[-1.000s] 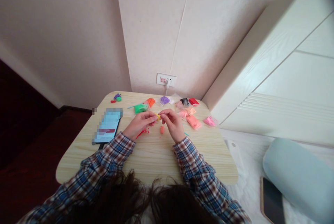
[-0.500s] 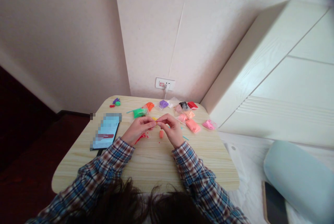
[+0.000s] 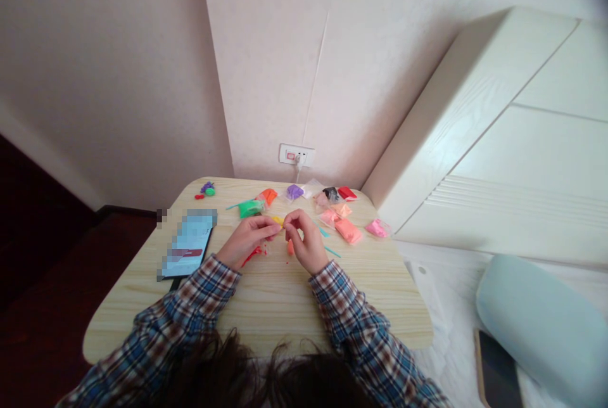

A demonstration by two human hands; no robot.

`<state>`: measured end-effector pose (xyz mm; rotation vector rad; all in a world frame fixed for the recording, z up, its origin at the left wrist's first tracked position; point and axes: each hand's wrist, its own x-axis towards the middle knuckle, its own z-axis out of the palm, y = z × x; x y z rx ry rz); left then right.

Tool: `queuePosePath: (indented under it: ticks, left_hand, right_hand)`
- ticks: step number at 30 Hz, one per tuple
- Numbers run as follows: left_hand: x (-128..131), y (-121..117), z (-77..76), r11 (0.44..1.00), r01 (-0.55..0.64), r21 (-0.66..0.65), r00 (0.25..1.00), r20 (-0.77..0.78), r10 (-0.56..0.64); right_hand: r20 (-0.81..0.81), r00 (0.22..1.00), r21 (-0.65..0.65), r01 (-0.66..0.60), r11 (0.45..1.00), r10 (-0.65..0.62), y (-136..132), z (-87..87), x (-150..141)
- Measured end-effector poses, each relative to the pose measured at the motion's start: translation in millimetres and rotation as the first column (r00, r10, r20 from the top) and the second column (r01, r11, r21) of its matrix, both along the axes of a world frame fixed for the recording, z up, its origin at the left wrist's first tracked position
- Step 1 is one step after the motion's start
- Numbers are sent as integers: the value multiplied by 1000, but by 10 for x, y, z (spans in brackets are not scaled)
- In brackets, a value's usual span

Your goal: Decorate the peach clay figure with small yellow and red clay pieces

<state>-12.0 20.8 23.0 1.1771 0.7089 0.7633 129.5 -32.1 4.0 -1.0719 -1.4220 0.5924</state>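
Between my fingertips is a small piece of yellow modelling clay (image 3: 278, 220). My left hand (image 3: 249, 238) pinches it from the left. My right hand (image 3: 304, 238) has its thumb and forefinger pressed together at the clay's right end; whether they grip part of it is hard to see. Below the hands lies a small orange clay piece (image 3: 290, 248), partly covered by the right hand. Red clay (image 3: 251, 255) in a wrapper rests beside the left wrist. Just beyond the left hand is a bag of green clay (image 3: 251, 208).
Bagged clay stands along the table's (image 3: 266, 325) back, including purple (image 3: 294, 192), salmon (image 3: 348, 230) and pink (image 3: 378, 227). Thin blue tools (image 3: 332, 252) lie right of the hands. A phone (image 3: 190, 246) is at left, small clay shapes (image 3: 208, 190) behind it. A wall socket (image 3: 297, 155) holds a plug.
The camera view has shifted slightly. Both hands stay together at the yellow clay, fingertips changing position a little, and more of the yellow shows now than half a second ago.
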Motion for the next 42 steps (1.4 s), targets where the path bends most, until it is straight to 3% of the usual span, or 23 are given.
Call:
queuePosePath:
  ticks: [6,14,23,33,42]
  left_hand:
    - [1,-4,23,1000,-29,-10,1000,13,29]
    - [-1,-8,31,1000,-4,-1,1000,12,4]
    - [-11,-15,39,999,39,30,998,-48,-37]
    - [-30,2,24,998,19,60,996,-91,-13]
    - [-63,79,-12,994,-6,111,997,-76,14]
  right_hand:
    - [-193,981,-68,4,998,-17,52,2,52]
    - [-414,910,-192,-125,974,35,96,-27,99]
    - [-625,779,-176,-202,963,49,96,-7,105]
    - [-698,716,-180,-187,966,9,131,-38,246]
    - [-639,767,-249,-130,960,-62,167,-201,395]
